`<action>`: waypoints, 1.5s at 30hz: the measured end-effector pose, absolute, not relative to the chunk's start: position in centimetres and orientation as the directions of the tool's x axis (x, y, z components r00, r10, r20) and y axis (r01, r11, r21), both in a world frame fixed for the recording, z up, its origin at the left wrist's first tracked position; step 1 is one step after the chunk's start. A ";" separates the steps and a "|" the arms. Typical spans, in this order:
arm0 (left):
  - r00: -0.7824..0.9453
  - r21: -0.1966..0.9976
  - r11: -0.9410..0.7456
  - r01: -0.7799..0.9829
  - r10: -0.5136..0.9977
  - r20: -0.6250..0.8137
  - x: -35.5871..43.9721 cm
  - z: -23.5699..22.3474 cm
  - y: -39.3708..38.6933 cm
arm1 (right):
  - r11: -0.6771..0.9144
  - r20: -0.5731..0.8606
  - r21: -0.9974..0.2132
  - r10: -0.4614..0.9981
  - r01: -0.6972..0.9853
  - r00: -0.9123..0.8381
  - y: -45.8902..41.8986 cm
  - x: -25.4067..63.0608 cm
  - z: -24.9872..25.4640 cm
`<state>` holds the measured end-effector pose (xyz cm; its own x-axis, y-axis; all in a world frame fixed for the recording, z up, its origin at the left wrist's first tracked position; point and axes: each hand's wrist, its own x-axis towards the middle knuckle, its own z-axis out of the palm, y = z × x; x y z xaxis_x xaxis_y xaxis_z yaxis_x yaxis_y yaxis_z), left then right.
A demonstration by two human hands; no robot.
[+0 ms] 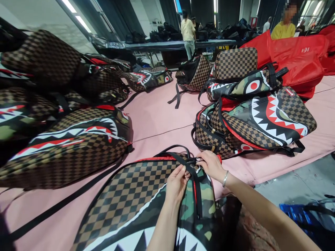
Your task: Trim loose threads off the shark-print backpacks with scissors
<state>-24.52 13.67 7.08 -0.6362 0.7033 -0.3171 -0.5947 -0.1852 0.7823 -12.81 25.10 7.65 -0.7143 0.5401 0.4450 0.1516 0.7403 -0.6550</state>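
Black strap pinched atop a checkered bag

The bag lay in the near foreground on a pink table covering. The left hand had thumb and fingers clamped on the strap; the right hand reached a small dark fitting just beside, its finger grip impossible to tell.

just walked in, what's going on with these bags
A person is working with two bare hands at the top of a checkered and camouflage bag at the near edge of a pink-covered table. The left hand pinches a black strap; the right hand is at a dark fitting beside it, its exact grip hard to make out. More patterned bags lie around.
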 end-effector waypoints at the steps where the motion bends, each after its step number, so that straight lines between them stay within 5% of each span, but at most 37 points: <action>1: -0.633 0.779 -0.188 -0.599 0.707 -0.316 -24.5 7.1 13.6 | 0.747 0.452 -0.650 0.527 0.139 -0.720 25.1 -12.8 7.6; 21: -0.531 0.762 -0.147 -0.631 0.797 -0.286 -24.6 7.2 12.9 | 0.481 0.334 -0.872 0.452 -0.089 -0.827 25.5 -15.0 7.8; 45: -0.560 0.755 -0.167 -0.633 0.773 -0.298 -24.1 7.4 13.0 | 0.670 0.420 -0.742 0.427 -0.032 -0.801 26.0 -14.0 7.3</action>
